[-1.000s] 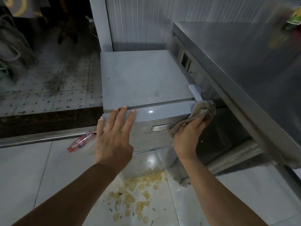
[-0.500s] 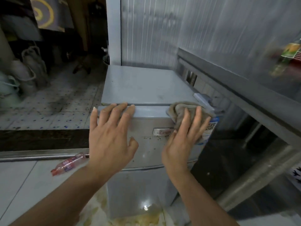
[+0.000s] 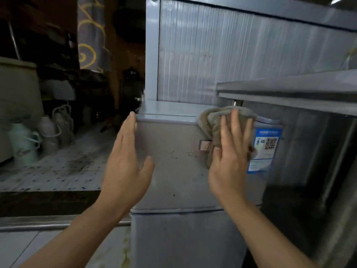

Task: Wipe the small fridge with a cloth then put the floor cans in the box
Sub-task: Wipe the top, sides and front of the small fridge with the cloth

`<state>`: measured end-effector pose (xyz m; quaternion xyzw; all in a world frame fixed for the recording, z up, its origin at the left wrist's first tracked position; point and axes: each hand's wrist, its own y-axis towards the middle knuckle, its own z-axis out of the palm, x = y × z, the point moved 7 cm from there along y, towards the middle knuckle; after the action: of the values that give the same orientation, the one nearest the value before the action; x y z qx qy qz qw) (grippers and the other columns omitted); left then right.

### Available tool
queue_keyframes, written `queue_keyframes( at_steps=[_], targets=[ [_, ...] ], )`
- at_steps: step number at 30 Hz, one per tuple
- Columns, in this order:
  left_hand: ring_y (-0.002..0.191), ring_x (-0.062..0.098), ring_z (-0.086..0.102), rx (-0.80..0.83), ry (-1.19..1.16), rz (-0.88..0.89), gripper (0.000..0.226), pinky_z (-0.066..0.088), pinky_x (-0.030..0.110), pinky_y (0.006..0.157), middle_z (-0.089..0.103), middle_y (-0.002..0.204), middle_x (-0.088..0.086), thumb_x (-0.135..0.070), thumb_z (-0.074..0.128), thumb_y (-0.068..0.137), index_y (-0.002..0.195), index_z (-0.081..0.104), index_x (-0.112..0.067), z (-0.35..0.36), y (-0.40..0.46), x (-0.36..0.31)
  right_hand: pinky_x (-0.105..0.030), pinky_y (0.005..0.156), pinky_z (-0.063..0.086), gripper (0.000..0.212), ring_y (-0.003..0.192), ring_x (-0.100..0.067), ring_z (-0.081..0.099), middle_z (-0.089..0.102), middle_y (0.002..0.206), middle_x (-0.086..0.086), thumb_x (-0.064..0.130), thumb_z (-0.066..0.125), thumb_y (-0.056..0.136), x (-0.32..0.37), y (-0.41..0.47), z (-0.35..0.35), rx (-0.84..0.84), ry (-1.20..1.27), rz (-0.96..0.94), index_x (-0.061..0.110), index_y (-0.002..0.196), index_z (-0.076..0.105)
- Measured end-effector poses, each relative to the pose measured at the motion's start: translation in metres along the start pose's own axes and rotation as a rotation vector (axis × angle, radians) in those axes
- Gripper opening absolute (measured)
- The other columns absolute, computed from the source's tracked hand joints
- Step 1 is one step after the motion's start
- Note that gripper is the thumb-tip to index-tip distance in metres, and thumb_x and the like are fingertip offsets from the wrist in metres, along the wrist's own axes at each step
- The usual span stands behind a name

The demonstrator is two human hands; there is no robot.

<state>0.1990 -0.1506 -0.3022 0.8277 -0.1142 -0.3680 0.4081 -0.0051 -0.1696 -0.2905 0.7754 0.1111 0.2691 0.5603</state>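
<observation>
Cloth (image 3: pixel 216 120), bunched at centre frame, is being pressed flat-fingered by the right hand (image 3: pixel 229 151) against the fridge (image 3: pixel 173 171) door's top. Left hand (image 3: pixel 125 163), fingers straight, is bracing the door's left edge. Bunched fabric is likely skipping the specks lower down.
</observation>
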Motion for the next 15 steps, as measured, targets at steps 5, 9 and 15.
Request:
queue_keyframes(
  at_steps=[5,9,15],
  targets=[
    [0.128,0.003,0.035,0.022,-0.043,0.007,0.088,0.036,0.022,0.098,0.03,0.151,-0.007,-0.009,0.057,0.085,0.147,0.002,-0.039,-0.003,0.001,0.005,-0.053,0.115,0.019,0.056,0.144,-0.036,0.009,0.025,0.154,-0.007,-0.001,0.046,0.089,0.056,-0.015,0.032,0.059,-0.059,-0.326,0.01,0.143,0.035],
    [0.092,-0.016,0.043,0.081,-0.102,-0.054,0.083,0.038,0.016,0.08,0.04,0.142,-0.013,-0.011,0.058,0.085,0.146,0.01,-0.04,-0.006,-0.01,0.014,-0.057,0.111,0.025,0.051,0.143,-0.036,0.013,0.023,0.153,-0.006,0.002,0.046,0.091,-0.007,-0.015,0.007,0.055,-0.125,-0.249,0.01,0.141,0.04],
    [0.084,-0.028,0.046,0.12,-0.15,-0.101,0.085,0.035,-0.001,0.066,0.027,0.136,-0.032,-0.011,0.062,0.085,0.146,0.008,-0.037,-0.006,-0.02,0.025,-0.05,0.118,0.01,0.06,0.145,-0.033,-0.001,0.006,0.157,-0.002,0.001,0.048,0.09,-0.035,-0.02,-0.002,-0.037,-0.122,0.071,0.007,0.146,0.027]
  ],
)
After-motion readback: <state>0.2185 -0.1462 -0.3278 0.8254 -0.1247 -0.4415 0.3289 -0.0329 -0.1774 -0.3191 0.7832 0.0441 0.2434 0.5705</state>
